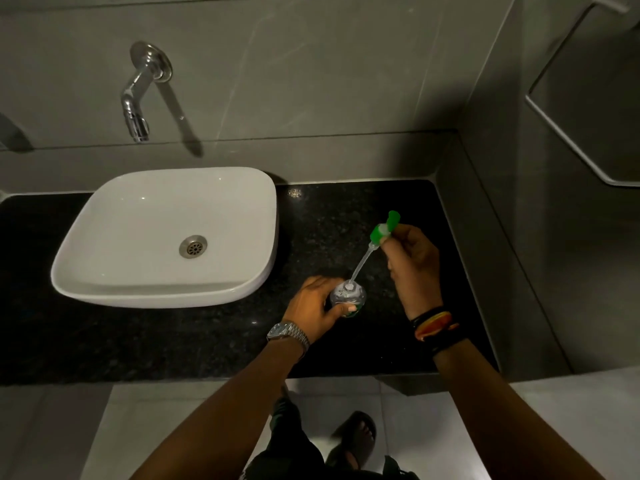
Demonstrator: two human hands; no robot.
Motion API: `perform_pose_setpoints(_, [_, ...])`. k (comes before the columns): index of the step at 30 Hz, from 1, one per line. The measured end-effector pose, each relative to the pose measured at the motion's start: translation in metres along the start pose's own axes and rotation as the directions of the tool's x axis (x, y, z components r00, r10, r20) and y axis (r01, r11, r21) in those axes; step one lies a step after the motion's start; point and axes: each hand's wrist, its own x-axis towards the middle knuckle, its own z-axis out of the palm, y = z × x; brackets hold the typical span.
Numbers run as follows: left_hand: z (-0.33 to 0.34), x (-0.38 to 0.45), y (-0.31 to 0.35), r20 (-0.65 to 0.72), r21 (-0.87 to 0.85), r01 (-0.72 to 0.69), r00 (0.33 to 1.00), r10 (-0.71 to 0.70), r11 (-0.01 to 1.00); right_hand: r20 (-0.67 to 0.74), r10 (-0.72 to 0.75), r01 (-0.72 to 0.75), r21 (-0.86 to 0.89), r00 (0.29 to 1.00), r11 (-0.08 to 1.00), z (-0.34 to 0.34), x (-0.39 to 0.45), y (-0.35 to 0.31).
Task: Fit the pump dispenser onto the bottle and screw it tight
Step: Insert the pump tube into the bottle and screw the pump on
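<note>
Tube tip sits right at the bottle (347,295) mouth, and that is what your coming move turns on. Your right hand (414,268) pinches the pump (382,232) by its green collar, fingers closed round it, with the head up and away from you and the dip tube (360,265) slanting down and to the left. So the pump's long axis leans well off the bottle's upright axis; you would need to swing the head over the neck before the collar can drop onto the threads, I judge.

Your left hand (313,306) wraps the bottle from its left side, thumb across the near face, holding it upright on the bench (207,341). Whether the tip has just entered the mouth or only touches the rim I cannot tell.

The bottle is small, clear and rounded at the shoulder, with a green label low down; it looks like smooth plastic. The tube is thin, translucent and straight, probably a little springy. The collar and spout are glossy green plastic. The bench is dark speckled polished stone, with a white glazed basin (104,271) to the left, well apart from the bottle.
</note>
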Motion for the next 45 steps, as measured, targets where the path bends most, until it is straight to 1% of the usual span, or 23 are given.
perform_pose_setpoints(3, [0.001, -0.002, -0.001, -0.011, -0.001, 0.003, 1.0, -0.003, 1.0, 0.011, -0.052, 0.053, -0.127, 0.999, 0.99, 0.002, -0.001, 0.009])
perform_pose_setpoints(7, [0.001, -0.002, 0.001, -0.012, 0.005, 0.004, 1.0, -0.004, 1.0, 0.082, -0.101, 0.119, -0.259, 0.991, 0.959, 0.001, -0.009, 0.031])
perform_pose_setpoints(11, [-0.001, -0.001, 0.002, -0.003, 0.016, -0.007, 1.0, 0.007, 1.0, 0.201, -0.187, 0.262, -0.468, 0.962, 0.844, -0.002, -0.021, 0.053])
perform_pose_setpoints(14, [-0.003, -0.002, 0.005, 0.0, 0.007, -0.012, 1.0, 0.012, 1.0, 0.23, -0.191, 0.288, -0.536, 0.954, 0.794, -0.003, -0.025, 0.059])
perform_pose_setpoints(18, [-0.005, -0.002, 0.006, 0.004, 0.001, 0.001, 1.0, -0.001, 1.0, 0.283, -0.193, 0.326, -0.564, 0.94, 0.759, -0.003, -0.022, 0.055])
perform_pose_setpoints(20, [-0.005, -0.002, 0.006, 0.011, 0.002, 0.004, 1.0, -0.004, 1.0, 0.306, -0.182, 0.331, -0.562, 0.935, 0.758, -0.004, -0.019, 0.055])
perform_pose_setpoints(28, [-0.004, -0.004, 0.007, -0.001, 0.016, -0.002, 1.0, 0.002, 1.0, 0.292, -0.155, 0.308, -0.607, 0.944, 0.733, -0.008, -0.024, 0.069])
perform_pose_setpoints(33, [-0.004, -0.004, 0.008, 0.004, 0.02, 0.015, 1.0, -0.015, 1.0, 0.33, -0.159, 0.348, -0.657, 0.93, 0.669, -0.003, -0.024, 0.069])
perform_pose_setpoints(36, [-0.004, -0.004, 0.008, -0.002, 0.016, 0.007, 1.0, -0.007, 1.0, 0.289, -0.158, 0.316, -0.665, 0.944, 0.677, -0.001, -0.023, 0.066])
perform_pose_setpoints(38, [-0.004, -0.005, 0.008, -0.004, 0.022, 0.001, 1.0, -0.001, 1.0, 0.246, -0.131, 0.267, -0.678, 0.96, 0.685, 0.002, -0.023, 0.065])
perform_pose_setpoints(40, [-0.004, -0.006, 0.009, -0.008, 0.023, 0.004, 1.0, -0.004, 1.0, 0.247, -0.093, 0.243, -0.691, 0.964, 0.681, 0.004, -0.024, 0.066])
perform_pose_setpoints(42, [-0.003, -0.006, 0.01, -0.015, 0.019, 0.008, 1.0, -0.008, 1.0, 0.288, -0.085, 0.267, -0.685, 0.954, 0.678, 0.003, -0.028, 0.068])
perform_pose_setpoints(43, [-0.004, -0.007, 0.01, -0.02, 0.019, 0.011, 1.0, -0.011, 1.0, 0.304, -0.106, 0.294, -0.682, 0.947, 0.67, 0.003, -0.029, 0.069])
perform_pose_setpoints(45, [-0.004, -0.008, 0.011, -0.025, 0.023, 0.015, 1.0, -0.014, 1.0, 0.296, -0.141, 0.313, -0.688, 0.945, 0.655, 0.003, -0.031, 0.07])
